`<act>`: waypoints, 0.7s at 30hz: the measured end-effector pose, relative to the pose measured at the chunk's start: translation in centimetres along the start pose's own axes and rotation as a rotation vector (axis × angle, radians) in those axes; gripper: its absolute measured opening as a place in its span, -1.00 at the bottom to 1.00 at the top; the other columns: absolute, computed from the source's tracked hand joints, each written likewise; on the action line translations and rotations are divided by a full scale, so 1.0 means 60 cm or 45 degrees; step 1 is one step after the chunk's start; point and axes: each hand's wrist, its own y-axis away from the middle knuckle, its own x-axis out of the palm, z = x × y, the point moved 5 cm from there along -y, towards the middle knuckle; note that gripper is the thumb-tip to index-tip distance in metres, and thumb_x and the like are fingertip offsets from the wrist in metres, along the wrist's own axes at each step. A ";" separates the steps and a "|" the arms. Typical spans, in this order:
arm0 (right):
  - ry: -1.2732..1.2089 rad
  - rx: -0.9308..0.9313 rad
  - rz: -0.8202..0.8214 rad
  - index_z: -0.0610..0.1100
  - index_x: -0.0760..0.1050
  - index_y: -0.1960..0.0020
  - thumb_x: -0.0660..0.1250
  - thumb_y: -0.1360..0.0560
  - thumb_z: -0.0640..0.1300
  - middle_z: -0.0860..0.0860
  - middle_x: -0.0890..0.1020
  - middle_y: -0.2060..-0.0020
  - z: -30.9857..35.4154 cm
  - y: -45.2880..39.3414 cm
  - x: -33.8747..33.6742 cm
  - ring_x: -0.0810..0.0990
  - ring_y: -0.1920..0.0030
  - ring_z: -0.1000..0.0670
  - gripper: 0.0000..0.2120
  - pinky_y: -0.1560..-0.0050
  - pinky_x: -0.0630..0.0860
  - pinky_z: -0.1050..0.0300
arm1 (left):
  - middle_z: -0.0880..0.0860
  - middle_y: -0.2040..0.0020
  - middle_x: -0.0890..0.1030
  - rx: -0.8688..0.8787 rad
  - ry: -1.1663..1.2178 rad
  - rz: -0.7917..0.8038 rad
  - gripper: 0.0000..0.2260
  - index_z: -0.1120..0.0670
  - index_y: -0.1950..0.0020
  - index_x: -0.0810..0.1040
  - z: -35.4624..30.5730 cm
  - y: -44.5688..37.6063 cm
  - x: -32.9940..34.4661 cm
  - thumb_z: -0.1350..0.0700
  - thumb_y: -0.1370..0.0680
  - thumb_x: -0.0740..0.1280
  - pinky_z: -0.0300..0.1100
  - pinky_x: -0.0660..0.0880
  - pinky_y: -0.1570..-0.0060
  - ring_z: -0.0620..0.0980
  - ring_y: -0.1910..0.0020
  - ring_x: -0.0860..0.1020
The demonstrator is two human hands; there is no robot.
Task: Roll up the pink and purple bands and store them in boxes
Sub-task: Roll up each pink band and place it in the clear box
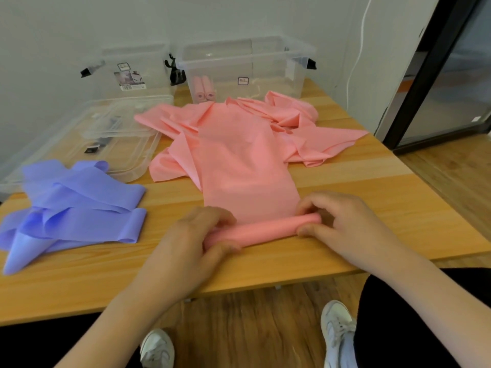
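Observation:
A pink band (247,171) lies stretched across the wooden table (372,208), its near end wound into a short roll (260,229). My left hand (194,243) grips the roll's left end and my right hand (342,221) pinches its right end. More loose pink bands (300,120) are heaped behind it. Purple bands (71,211) lie crumpled at the left. Two finished pink rolls (204,88) stand inside the right clear box (273,65). The left clear box (138,70) holds no rolls that I can see.
Two clear lids (106,144) lie stacked at the left, behind the purple bands. A white wall runs behind the boxes and a dark door frame (430,75) stands at the right. My legs and white shoes (337,328) show below the table's near edge.

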 end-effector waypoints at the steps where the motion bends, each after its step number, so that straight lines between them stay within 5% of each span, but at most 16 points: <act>1: -0.010 0.015 -0.016 0.14 0.49 0.16 0.45 -0.37 -0.12 0.24 0.58 0.19 -0.003 0.000 -0.002 0.50 0.08 0.23 -0.81 0.09 0.37 0.40 | -0.21 0.06 0.48 0.026 -0.022 0.048 -0.63 -0.04 -0.04 0.54 0.000 0.000 0.003 -0.23 -0.37 0.27 -0.58 0.26 0.01 -0.37 0.05 0.41; 3: -0.014 0.040 -0.004 0.09 0.56 0.10 0.42 -0.40 -0.09 0.25 0.59 0.16 -0.007 -0.001 -0.003 0.51 0.07 0.24 -0.88 0.07 0.37 0.41 | -0.18 0.07 0.50 0.053 -0.059 0.074 -0.63 0.00 -0.03 0.58 -0.003 -0.001 0.005 -0.20 -0.38 0.27 -0.57 0.26 0.00 -0.32 0.06 0.41; 9: 0.016 -0.009 0.052 0.18 0.41 0.18 0.49 -0.31 -0.09 0.25 0.52 0.20 0.000 0.002 0.005 0.47 0.08 0.24 -0.71 0.13 0.32 0.44 | -0.24 0.09 0.49 -0.015 0.016 -0.029 -0.76 -0.13 -0.05 0.46 -0.002 0.003 -0.001 -0.13 -0.43 0.18 -0.63 0.26 0.09 -0.48 0.08 0.41; 13: -0.010 -0.005 0.045 0.13 0.51 0.13 0.40 -0.40 -0.04 0.24 0.54 0.18 -0.005 0.001 0.004 0.44 0.05 0.22 -0.90 0.04 0.32 0.33 | -0.15 0.07 0.52 0.044 -0.014 0.043 -0.69 -0.01 -0.01 0.57 -0.006 0.001 0.004 -0.16 -0.40 0.27 -0.55 0.29 0.03 -0.30 0.07 0.43; 15: 0.045 -0.048 0.100 0.16 0.50 0.07 0.43 -0.36 0.02 0.28 0.48 0.12 -0.004 0.001 0.008 0.37 -0.03 0.26 -0.82 -0.06 0.27 0.32 | -0.16 0.11 0.55 0.026 -0.015 -0.015 -0.69 0.04 0.01 0.60 -0.007 0.000 -0.002 -0.11 -0.43 0.22 -0.58 0.30 0.08 -0.28 0.11 0.46; 17: 0.069 -0.058 0.121 0.22 0.40 0.11 0.48 -0.30 0.02 0.30 0.45 0.14 0.001 0.002 0.010 0.37 -0.01 0.29 -0.70 0.00 0.24 0.39 | -0.25 0.14 0.52 -0.018 0.007 -0.063 -0.68 0.02 -0.03 0.57 -0.007 0.001 -0.007 -0.11 -0.45 0.17 -0.60 0.32 0.11 -0.30 0.11 0.48; 21: 0.038 -0.035 0.085 0.23 0.41 0.20 0.40 -0.39 -0.05 0.28 0.51 0.22 0.000 -0.001 0.005 0.44 0.07 0.24 -0.78 0.09 0.25 0.40 | -0.22 0.06 0.49 0.047 -0.020 0.055 -0.67 0.00 -0.04 0.56 -0.008 0.002 0.002 -0.17 -0.41 0.26 -0.57 0.28 0.02 -0.35 0.05 0.42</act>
